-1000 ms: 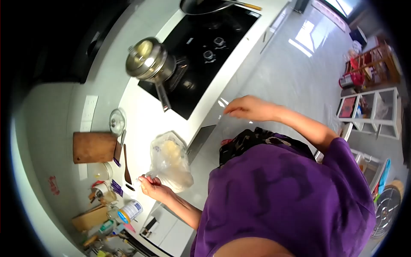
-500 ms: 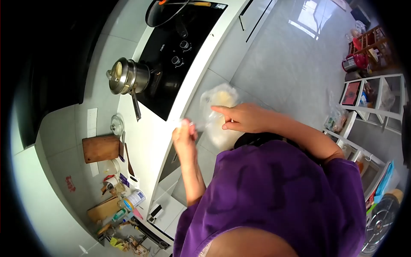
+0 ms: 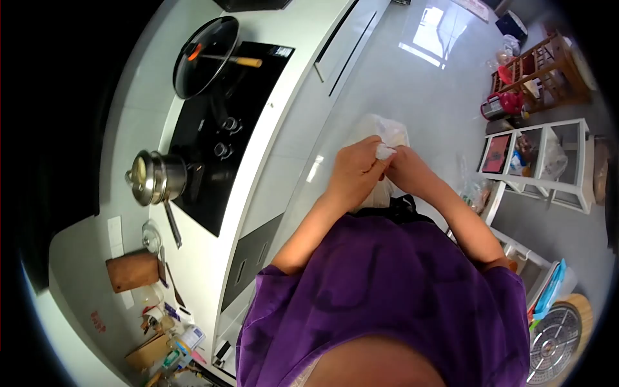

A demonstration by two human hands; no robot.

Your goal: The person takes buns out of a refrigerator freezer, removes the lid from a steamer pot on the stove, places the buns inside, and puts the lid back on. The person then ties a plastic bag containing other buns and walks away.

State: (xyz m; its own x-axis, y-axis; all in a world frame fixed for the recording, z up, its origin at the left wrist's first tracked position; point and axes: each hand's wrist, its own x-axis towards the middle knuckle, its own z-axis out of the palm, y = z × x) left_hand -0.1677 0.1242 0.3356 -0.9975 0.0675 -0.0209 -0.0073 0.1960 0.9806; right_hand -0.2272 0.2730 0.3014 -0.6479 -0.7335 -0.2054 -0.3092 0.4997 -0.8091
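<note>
My left hand (image 3: 353, 173) and my right hand (image 3: 411, 170) are together in front of my body. Both are closed on the gathered top of a translucent plastic bag (image 3: 382, 129). A bunched white tip of the bag pokes up between my fingers. Pale contents show faintly through the plastic. The bag hangs over the floor, partly hidden behind my hands and wrists.
On the left, a steel pot (image 3: 158, 178) stands by the black cooktop (image 3: 213, 129), with a lidded pan (image 3: 206, 58) farther back. A wooden board (image 3: 133, 270) leans near the wall. At the right stands a white shelf rack (image 3: 535, 164).
The bag has been lifted off the counter and carried right, over the floor. My right hand has come in and closed on its top beside my left. The view has turned toward the floor.
</note>
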